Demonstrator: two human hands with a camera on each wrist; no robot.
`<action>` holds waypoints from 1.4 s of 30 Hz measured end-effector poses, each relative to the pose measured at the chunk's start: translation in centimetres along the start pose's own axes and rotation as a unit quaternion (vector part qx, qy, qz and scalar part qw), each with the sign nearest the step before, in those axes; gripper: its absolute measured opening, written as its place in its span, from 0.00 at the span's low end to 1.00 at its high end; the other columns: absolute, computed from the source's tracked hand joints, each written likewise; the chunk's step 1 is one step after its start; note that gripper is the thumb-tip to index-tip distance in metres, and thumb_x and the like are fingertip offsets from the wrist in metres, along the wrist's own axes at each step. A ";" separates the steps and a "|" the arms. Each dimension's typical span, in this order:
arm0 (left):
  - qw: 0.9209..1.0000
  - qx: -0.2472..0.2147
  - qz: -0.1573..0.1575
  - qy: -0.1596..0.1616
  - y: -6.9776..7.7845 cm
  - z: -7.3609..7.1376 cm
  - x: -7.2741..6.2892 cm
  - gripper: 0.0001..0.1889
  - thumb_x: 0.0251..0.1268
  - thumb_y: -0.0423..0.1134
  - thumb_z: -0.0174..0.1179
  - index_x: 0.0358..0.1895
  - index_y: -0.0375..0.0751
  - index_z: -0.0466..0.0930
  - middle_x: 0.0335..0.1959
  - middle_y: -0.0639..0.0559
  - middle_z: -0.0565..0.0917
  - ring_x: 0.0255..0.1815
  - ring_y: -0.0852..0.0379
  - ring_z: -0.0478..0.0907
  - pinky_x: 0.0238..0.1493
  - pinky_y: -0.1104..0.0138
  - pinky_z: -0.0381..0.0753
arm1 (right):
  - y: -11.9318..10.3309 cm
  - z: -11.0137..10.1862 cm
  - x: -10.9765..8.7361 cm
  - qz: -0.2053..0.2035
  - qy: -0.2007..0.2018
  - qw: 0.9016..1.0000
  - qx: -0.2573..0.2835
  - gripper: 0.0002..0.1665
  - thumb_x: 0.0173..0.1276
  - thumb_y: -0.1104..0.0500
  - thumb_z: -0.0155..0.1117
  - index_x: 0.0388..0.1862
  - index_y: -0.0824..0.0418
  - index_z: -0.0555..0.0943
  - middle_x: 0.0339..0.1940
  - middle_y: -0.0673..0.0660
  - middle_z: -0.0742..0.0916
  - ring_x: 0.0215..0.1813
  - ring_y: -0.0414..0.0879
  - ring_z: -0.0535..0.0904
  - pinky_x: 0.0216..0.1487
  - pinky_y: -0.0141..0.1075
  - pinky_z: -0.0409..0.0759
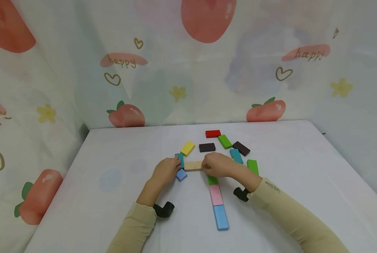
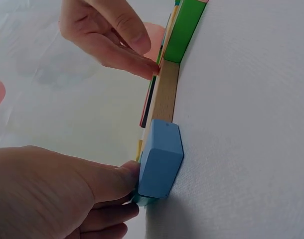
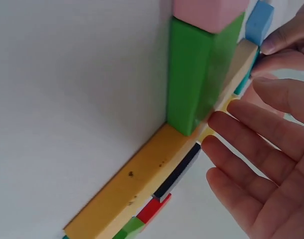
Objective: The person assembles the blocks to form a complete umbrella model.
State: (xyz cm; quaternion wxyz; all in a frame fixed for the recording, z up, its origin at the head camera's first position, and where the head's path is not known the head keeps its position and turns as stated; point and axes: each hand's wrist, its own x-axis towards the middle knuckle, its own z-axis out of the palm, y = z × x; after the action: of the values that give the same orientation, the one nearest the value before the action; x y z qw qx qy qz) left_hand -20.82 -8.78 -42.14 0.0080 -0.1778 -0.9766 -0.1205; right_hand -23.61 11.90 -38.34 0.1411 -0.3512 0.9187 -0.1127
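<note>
My left hand [image 1: 166, 171] pinches a teal block [image 1: 181, 161] at the left end of a row. A small blue block [image 1: 181, 175] sits against its near end, angled, and largely covers the teal one in the left wrist view. Rightward lies a plain wooden block [image 1: 193, 166], in line with an orange-yellow block [image 3: 132, 174]. Over their meeting point hovers my right hand [image 1: 218, 165], fingers fairly straight, thumb apart, fingertips beside the wooden block's far edge. A green block [image 1: 212, 180], a pink block [image 1: 216, 195] and a light blue block [image 1: 220, 218] run toward me.
Beyond the row lie a yellow block [image 1: 187, 148], a dark block [image 1: 207, 147], a red block [image 1: 213, 134] and a green one. Rightward are another dark block [image 1: 241, 148], a teal one and a green one. A patterned curtain [image 1: 188, 63] hangs behind the white table [image 1: 112, 218].
</note>
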 end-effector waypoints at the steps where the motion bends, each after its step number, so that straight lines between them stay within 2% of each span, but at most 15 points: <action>1: 1.000 -0.001 -0.001 -0.001 0.0 0.0 0.0 0.16 0.65 0.38 0.56 0.53 0.34 0.77 0.55 0.39 0.75 0.51 0.46 0.76 0.49 0.59 0.76 | 0.0 -0.1 0.1 0.003 -0.003 1.000 0.004 0.09 0.62 0.61 0.62 0.39 0.63 0.85 0.32 0.50 0.82 0.32 0.41 0.73 0.40 0.35 0.77; 6: 1.000 -0.001 -0.008 -0.008 0.0 0.1 0.1 0.17 0.65 0.38 0.55 0.54 0.35 0.77 0.56 0.40 0.75 0.52 0.46 0.76 0.50 0.60 0.76 | -0.2 -1.0 1.0 0.025 -0.008 0.999 0.021 0.14 0.63 0.59 0.61 0.45 0.64 0.83 0.40 0.55 0.84 0.39 0.45 0.76 0.46 0.39 0.77; 9: 1.000 0.000 -0.011 -0.011 0.0 0.1 0.1 0.17 0.65 0.38 0.55 0.55 0.34 0.76 0.56 0.40 0.74 0.52 0.46 0.76 0.50 0.60 0.76 | -0.3 -1.4 1.7 0.052 -0.006 0.998 0.042 0.17 0.63 0.58 0.61 0.49 0.63 0.81 0.46 0.56 0.83 0.44 0.47 0.75 0.50 0.41 0.75; 14: 1.000 -0.002 -0.009 -0.013 0.0 0.1 0.2 0.18 0.65 0.38 0.56 0.55 0.34 0.76 0.56 0.39 0.75 0.52 0.46 0.76 0.49 0.60 0.76 | -0.3 -1.6 2.9 0.074 -0.008 0.995 0.064 0.17 0.64 0.57 0.60 0.51 0.62 0.81 0.49 0.55 0.81 0.47 0.48 0.74 0.53 0.43 0.73; 22: 1.000 0.000 -0.006 -0.011 0.1 0.3 0.2 0.17 0.65 0.38 0.56 0.55 0.34 0.76 0.56 0.40 0.75 0.51 0.47 0.76 0.49 0.60 0.76 | -0.2 -1.3 4.1 0.095 -0.003 0.994 0.059 0.18 0.66 0.56 0.58 0.53 0.60 0.79 0.53 0.55 0.80 0.56 0.51 0.71 0.59 0.46 0.68; 30: 1.000 0.003 -0.010 -0.009 0.0 0.3 0.1 0.18 0.65 0.39 0.56 0.56 0.35 0.76 0.57 0.41 0.75 0.52 0.48 0.76 0.50 0.60 0.76 | -0.3 -1.3 5.4 0.064 0.013 0.997 0.042 0.17 0.66 0.59 0.58 0.52 0.63 0.79 0.51 0.57 0.81 0.57 0.52 0.72 0.59 0.45 0.68; 42: 1.000 0.004 0.003 0.002 -0.2 0.1 0.0 0.17 0.65 0.38 0.56 0.54 0.34 0.77 0.55 0.40 0.76 0.50 0.47 0.77 0.47 0.60 0.77 | -0.4 -1.2 6.7 0.046 -0.009 0.999 0.012 0.16 0.65 0.62 0.55 0.51 0.64 0.80 0.49 0.56 0.83 0.53 0.50 0.75 0.57 0.42 0.71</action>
State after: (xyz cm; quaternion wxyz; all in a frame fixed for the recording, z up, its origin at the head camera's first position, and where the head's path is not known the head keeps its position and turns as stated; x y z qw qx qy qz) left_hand -20.88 -8.88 -42.32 0.0111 -0.1804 -0.9766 -0.1165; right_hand -28.54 7.15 -38.35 0.1586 -0.3082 0.9310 -0.1143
